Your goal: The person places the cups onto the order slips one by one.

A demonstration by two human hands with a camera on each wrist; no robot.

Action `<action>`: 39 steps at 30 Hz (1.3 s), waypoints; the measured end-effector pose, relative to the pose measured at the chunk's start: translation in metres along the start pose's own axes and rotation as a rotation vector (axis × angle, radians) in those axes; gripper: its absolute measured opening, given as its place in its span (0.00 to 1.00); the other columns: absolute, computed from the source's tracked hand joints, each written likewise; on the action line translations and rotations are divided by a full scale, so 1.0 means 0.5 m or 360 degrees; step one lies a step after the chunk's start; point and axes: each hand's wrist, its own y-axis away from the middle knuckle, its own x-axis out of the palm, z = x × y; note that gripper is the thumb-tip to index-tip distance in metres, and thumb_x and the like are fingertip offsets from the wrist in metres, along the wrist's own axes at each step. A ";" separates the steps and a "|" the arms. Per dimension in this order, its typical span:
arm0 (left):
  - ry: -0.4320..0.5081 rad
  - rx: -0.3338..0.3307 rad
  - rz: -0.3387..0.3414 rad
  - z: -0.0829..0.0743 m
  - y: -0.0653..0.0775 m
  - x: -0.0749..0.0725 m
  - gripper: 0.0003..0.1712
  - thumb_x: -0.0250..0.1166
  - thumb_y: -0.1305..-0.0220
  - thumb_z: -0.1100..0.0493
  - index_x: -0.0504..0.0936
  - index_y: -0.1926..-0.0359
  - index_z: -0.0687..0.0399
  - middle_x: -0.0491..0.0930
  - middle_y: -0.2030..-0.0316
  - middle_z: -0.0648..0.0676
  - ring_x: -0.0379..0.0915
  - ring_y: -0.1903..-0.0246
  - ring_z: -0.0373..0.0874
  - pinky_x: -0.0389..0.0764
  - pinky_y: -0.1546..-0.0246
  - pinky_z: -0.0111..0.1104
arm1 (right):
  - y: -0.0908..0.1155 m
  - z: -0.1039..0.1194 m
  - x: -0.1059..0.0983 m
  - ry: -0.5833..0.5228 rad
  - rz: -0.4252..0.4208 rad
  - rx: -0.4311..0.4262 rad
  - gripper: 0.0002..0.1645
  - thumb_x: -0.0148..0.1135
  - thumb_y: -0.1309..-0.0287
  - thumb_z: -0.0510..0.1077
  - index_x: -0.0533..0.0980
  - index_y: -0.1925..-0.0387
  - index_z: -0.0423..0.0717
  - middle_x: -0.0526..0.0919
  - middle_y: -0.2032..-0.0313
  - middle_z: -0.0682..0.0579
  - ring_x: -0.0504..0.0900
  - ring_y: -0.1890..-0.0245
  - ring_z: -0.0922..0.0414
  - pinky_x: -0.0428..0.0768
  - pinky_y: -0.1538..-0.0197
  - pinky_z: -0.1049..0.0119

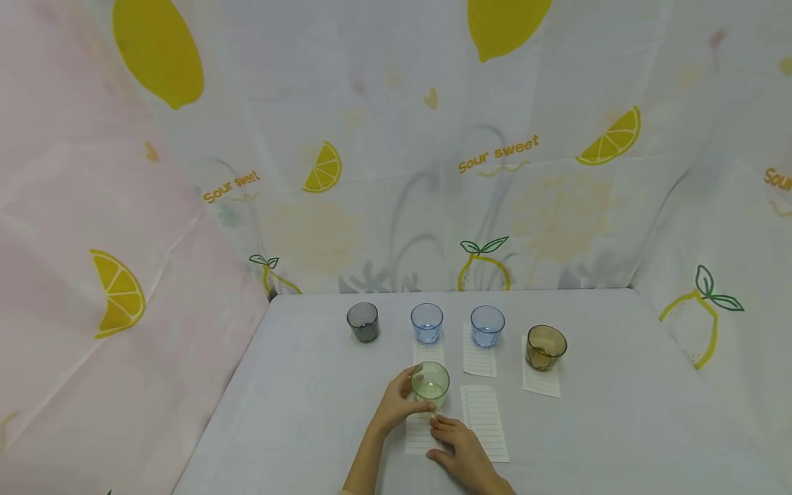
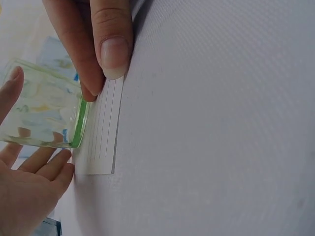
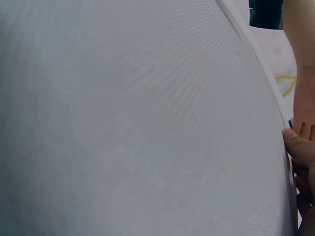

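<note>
My left hand (image 1: 392, 405) grips a pale green drinking glass (image 1: 431, 382), thumb on its near side and fingers round its left and far sides. The glass stands over the upper part of a lined paper slip (image 1: 421, 436). In the left wrist view, its thick green base (image 2: 78, 125) is close over the paper. My right hand (image 1: 460, 454) is just in front of the glass, fingertips at its base and over the slip, thumb apart from them. The right wrist view shows mostly tablecloth, with the hands at its right edge.
Behind stand a grey glass (image 1: 363, 323), two blue glasses (image 1: 427, 323) (image 1: 487, 326) and an amber glass (image 1: 546, 348) to the right. Lined slips lie under or before some glasses; another slip (image 1: 485, 419) lies right of the green glass. A lemon-print curtain (image 1: 396, 137) surrounds the white table (image 1: 297, 412).
</note>
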 end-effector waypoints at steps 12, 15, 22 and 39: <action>-0.0043 -0.0040 0.0105 -0.008 0.004 0.001 0.45 0.75 0.53 0.55 0.64 0.35 0.58 0.67 0.40 0.69 0.59 0.37 0.66 0.58 0.37 0.58 | 0.003 -0.002 0.001 0.0011 0.0018 0.0024 0.24 0.69 0.50 0.49 0.80 0.58 0.32 0.82 0.52 0.44 0.78 0.50 0.44 0.78 0.50 0.51; -0.0046 -0.0043 0.0131 -0.006 0.004 0.001 0.45 0.74 0.53 0.54 0.63 0.34 0.57 0.68 0.40 0.69 0.61 0.38 0.65 0.59 0.38 0.58 | 0.004 -0.003 0.002 0.0015 0.0009 0.0011 0.24 0.69 0.50 0.48 0.80 0.58 0.32 0.82 0.52 0.44 0.78 0.50 0.45 0.78 0.50 0.51; -0.0040 -0.0033 0.0108 -0.004 0.004 0.002 0.45 0.74 0.53 0.55 0.64 0.35 0.58 0.68 0.40 0.69 0.62 0.39 0.64 0.62 0.38 0.56 | 0.003 -0.003 0.001 0.0014 0.0007 0.0001 0.23 0.69 0.51 0.48 0.80 0.59 0.32 0.82 0.52 0.44 0.78 0.50 0.44 0.79 0.51 0.52; 0.0010 -0.0025 -0.0006 -0.050 0.027 0.003 0.44 0.74 0.54 0.63 0.64 0.37 0.69 0.67 0.42 0.72 0.62 0.40 0.68 0.61 0.38 0.56 | 0.002 -0.001 0.001 0.0020 -0.0015 -0.0014 0.24 0.69 0.50 0.48 0.80 0.58 0.32 0.82 0.52 0.44 0.78 0.51 0.45 0.79 0.51 0.51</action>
